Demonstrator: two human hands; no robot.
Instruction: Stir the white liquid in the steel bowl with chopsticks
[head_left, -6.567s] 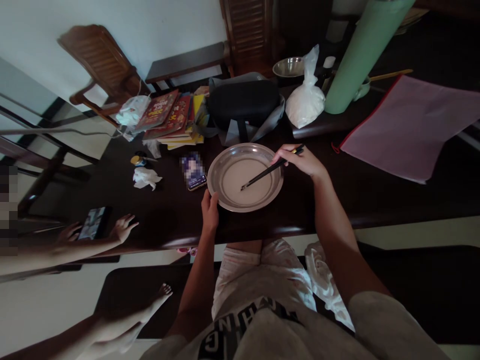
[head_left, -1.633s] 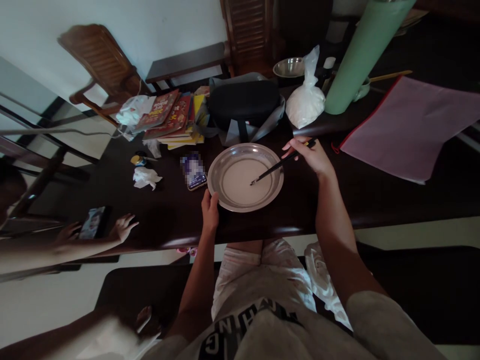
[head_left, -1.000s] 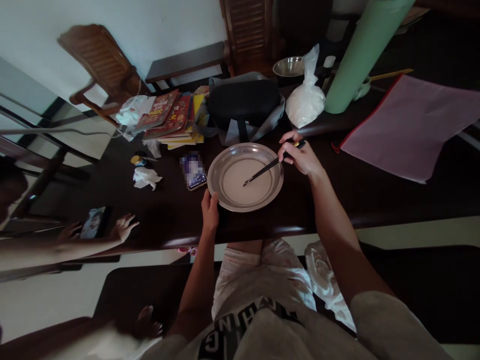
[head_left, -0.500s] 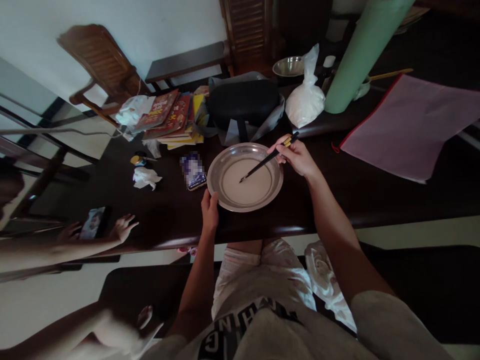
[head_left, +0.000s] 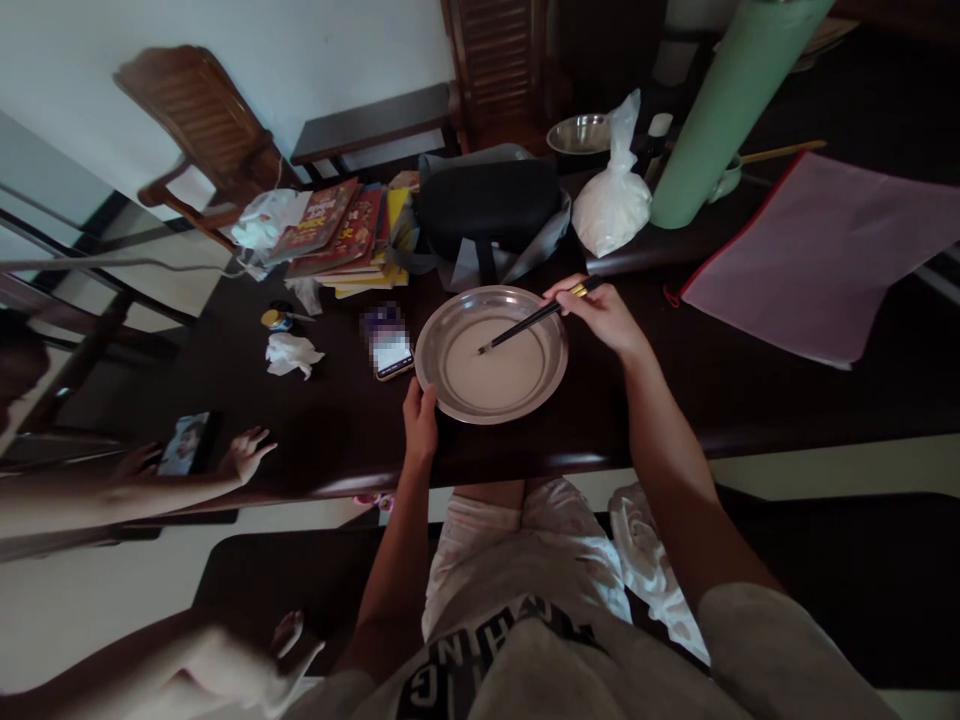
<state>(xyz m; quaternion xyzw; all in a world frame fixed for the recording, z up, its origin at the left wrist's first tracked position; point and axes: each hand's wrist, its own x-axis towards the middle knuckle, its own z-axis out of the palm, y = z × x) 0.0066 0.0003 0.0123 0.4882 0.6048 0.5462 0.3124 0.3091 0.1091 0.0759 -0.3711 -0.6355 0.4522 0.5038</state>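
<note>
A shallow stainless-steel basin (head_left: 553,372) sits on the dark table in front of me, holding a pale, milky liquid (head_left: 499,375). My left hand (head_left: 420,418) grips its near-left rim, thumb at the edge. In my right hand (head_left: 596,310), above the far-right rim, are black chopsticks (head_left: 529,322) with gold bands near the top. They slant down to the left, and their whitish tips are at the liquid near the basin's middle. Left of the basin lies a lit phone (head_left: 391,352), partly blurred out.
Behind the basin stand a black case (head_left: 487,200), stacked books (head_left: 337,235), a tied bag of white powder (head_left: 611,210) and a tall green cylinder (head_left: 731,120). A pinkish mesh-like bag (head_left: 817,260) lies right. Crumpled tissue (head_left: 292,355) and another person's hand (head_left: 247,455) are left.
The chopsticks' tips have shifted slightly away from me and to the left, and my right hand has moved slightly right. The phone's screen has turned brighter. My left hand stays on the rim.
</note>
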